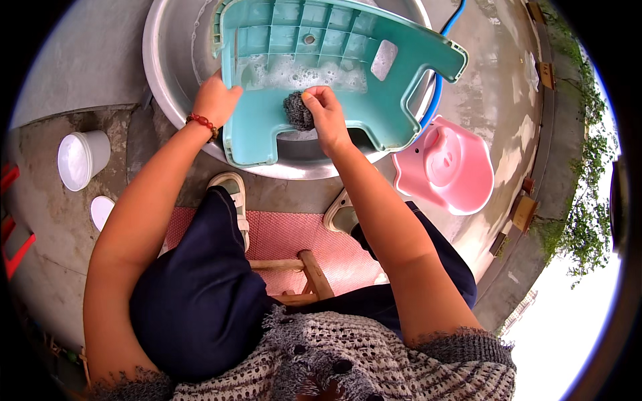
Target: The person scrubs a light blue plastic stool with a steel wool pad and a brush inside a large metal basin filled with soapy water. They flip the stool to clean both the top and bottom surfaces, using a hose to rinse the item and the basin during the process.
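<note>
A teal plastic part (321, 104), ribbed on its far wall and with notched edges, rests tilted across a large round metal basin (173, 108). Suds lie in its ribbed hollow. My left hand (214, 102), with a red beaded bracelet at the wrist, grips the part's left edge. Between the fingers and thumb of my right hand (325, 113) is a dark grey scouring pad (298, 111), held against the inner face of the teal part, just in front of the suds.
Right of the basin are a pink plastic tub (471, 170) and a blue hose (437, 95). A white bucket (98, 150) and a white lid (102, 210) are on the concrete at left. Below lie a red mat (281, 225) and a wooden stool (316, 275) between my legs.
</note>
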Action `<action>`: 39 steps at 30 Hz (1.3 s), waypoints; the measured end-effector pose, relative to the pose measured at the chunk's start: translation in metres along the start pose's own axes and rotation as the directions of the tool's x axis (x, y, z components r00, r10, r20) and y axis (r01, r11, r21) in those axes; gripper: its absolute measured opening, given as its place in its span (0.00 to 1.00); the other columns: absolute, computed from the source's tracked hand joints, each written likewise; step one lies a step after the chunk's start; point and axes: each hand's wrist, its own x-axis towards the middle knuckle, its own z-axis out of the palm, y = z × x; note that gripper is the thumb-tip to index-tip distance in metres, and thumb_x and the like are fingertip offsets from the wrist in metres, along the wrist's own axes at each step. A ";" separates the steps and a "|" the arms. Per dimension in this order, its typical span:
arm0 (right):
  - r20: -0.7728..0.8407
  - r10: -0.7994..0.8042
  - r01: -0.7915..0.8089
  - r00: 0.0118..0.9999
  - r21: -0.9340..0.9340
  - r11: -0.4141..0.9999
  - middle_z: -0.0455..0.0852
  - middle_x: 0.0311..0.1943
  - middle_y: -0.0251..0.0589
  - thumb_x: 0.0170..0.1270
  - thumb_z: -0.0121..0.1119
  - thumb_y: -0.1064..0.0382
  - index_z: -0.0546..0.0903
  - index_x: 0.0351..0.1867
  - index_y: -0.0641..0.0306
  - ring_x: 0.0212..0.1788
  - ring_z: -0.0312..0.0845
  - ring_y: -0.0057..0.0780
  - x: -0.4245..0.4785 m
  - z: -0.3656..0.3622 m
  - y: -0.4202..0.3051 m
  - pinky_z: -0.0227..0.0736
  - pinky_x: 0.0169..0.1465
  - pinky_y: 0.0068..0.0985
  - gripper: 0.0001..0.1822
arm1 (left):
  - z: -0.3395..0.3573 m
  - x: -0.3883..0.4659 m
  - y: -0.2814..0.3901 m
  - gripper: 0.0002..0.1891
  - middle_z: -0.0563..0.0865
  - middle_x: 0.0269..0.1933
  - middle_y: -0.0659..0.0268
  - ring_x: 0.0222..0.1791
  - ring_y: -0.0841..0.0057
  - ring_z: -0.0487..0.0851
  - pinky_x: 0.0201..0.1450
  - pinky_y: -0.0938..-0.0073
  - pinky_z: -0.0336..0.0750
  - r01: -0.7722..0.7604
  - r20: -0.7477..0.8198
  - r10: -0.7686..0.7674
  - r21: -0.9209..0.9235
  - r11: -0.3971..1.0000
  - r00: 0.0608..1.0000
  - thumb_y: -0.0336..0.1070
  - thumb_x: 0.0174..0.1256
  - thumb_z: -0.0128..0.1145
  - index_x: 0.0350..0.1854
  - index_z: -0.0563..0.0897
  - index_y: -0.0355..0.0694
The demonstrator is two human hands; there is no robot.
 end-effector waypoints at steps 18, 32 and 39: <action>0.344 -0.416 0.534 0.841 -0.651 0.540 0.77 0.31 0.44 0.44 0.59 0.73 0.74 0.31 0.61 0.37 0.70 0.47 -0.042 0.091 0.015 0.69 0.42 0.37 0.10 | 0.000 -0.003 -0.006 0.20 0.83 0.36 0.46 0.39 0.50 0.81 0.44 0.59 0.75 0.044 -0.018 -0.044 -0.025 0.999 0.999 0.33 0.52 0.52 0.50 0.76 0.36; 0.425 -0.410 0.590 0.807 -0.538 0.602 0.78 0.27 0.43 0.44 0.54 0.76 0.75 0.27 0.62 0.32 0.72 0.45 -0.054 0.059 -0.010 0.71 0.37 0.35 0.07 | 0.005 -0.004 -0.007 0.20 0.83 0.35 0.46 0.36 0.49 0.81 0.41 0.58 0.75 0.016 -0.048 -0.019 -0.064 0.998 0.999 0.32 0.52 0.51 0.50 0.74 0.36; 0.307 -0.290 0.326 0.906 -0.945 0.017 0.80 0.36 0.40 0.55 0.49 0.68 0.78 0.32 0.59 0.43 0.75 0.41 0.079 -0.075 0.028 0.73 0.45 0.34 0.06 | 0.003 -0.001 0.000 0.20 0.83 0.33 0.46 0.35 0.51 0.81 0.39 0.59 0.75 0.020 0.087 -0.013 -0.078 0.997 0.996 0.32 0.53 0.51 0.51 0.73 0.33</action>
